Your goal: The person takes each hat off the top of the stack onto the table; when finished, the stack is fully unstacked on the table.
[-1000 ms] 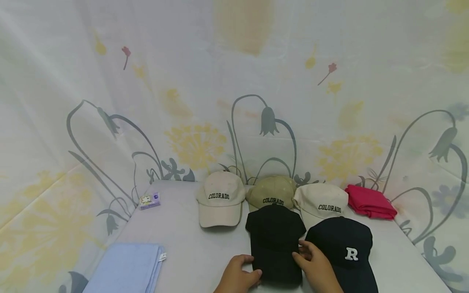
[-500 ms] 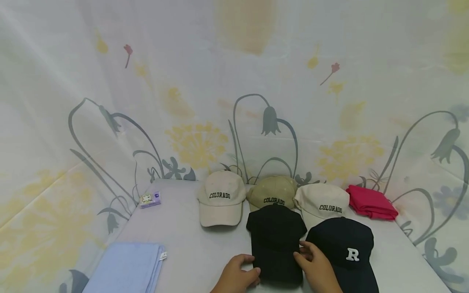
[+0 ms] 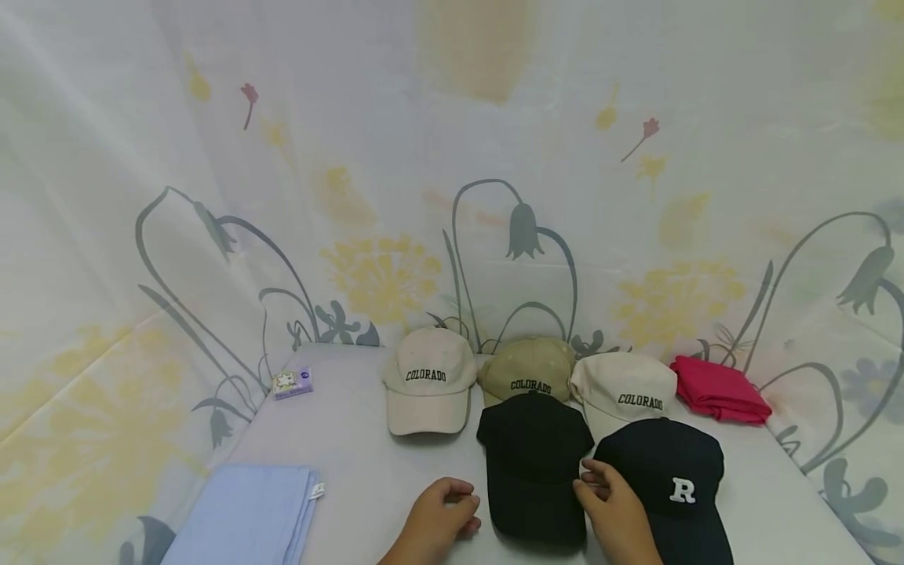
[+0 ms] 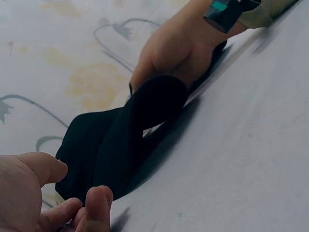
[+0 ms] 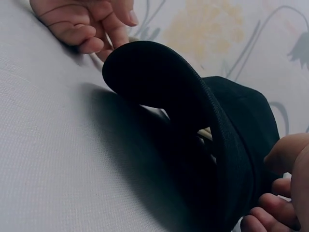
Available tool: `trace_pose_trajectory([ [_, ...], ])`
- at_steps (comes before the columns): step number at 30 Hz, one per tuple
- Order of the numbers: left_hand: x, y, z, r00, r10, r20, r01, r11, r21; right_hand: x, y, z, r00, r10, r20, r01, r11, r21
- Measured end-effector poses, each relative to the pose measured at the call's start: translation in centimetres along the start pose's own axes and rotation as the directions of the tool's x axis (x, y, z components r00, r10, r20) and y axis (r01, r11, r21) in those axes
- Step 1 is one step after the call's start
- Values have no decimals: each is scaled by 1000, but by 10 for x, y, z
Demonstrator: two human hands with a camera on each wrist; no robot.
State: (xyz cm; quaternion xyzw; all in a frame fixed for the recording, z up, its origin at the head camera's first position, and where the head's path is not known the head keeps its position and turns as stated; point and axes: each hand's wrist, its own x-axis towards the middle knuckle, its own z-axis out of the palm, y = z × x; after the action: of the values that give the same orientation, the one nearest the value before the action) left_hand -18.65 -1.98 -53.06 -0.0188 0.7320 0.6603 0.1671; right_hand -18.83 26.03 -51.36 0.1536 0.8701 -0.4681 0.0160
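Note:
A plain black baseball cap (image 3: pixel 533 471) rests on the white surface, its brim toward me and its shadow under the brim in the right wrist view. To its left is my left hand (image 3: pixel 441 514), apart from the brim, fingers loosely bent with nothing in them. My right hand (image 3: pixel 617 506) lies at the cap's right edge, thumb tip overlapping the side of the cap and the other fingers loosely curled beside it. Close by that hand is a navy cap (image 3: pixel 660 455) with a white R.
Behind stand a pink-beige cap (image 3: pixel 427 377), an olive cap (image 3: pixel 526 365) and a cream cap (image 3: pixel 621 377), each lettered COLORADO. A folded red cloth (image 3: pixel 720 388) lies at far right. On the left are a folded blue cloth (image 3: pixel 243 510) and a small purple packet (image 3: pixel 293 382).
My left hand has let go of the black cap's brim and drawn off to the left. The right hand stays at the cap's edge, and the cap keeps its place.

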Motion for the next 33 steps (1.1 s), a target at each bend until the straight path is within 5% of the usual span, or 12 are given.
trace_pose_trajectory([
  [6, 3, 3, -14, 1000, 9, -24, -10, 999, -33, -3, -6, 1, 999, -14, -31, 14, 1000, 2],
  [15, 15, 5, -43, 989, 3, -150, -23, 991, -130, -5, -17, 5, 996, -67, -55, 69, 997, 28],
  [22, 22, 14, -64, 982, -47, -185, -12, 953, -302, -8, -29, 13, 990, -134, -37, 136, 989, 54],
  [28, 34, 20, -79, 948, -40, -316, -61, 951, -304, -13, -42, 18, 986, -167, -17, 167, 983, 77],
  [33, 42, 21, -86, 930, -60, -363, -66, 943, -326, -18, -55, 25, 979, -205, -2, 205, 975, 82],
])
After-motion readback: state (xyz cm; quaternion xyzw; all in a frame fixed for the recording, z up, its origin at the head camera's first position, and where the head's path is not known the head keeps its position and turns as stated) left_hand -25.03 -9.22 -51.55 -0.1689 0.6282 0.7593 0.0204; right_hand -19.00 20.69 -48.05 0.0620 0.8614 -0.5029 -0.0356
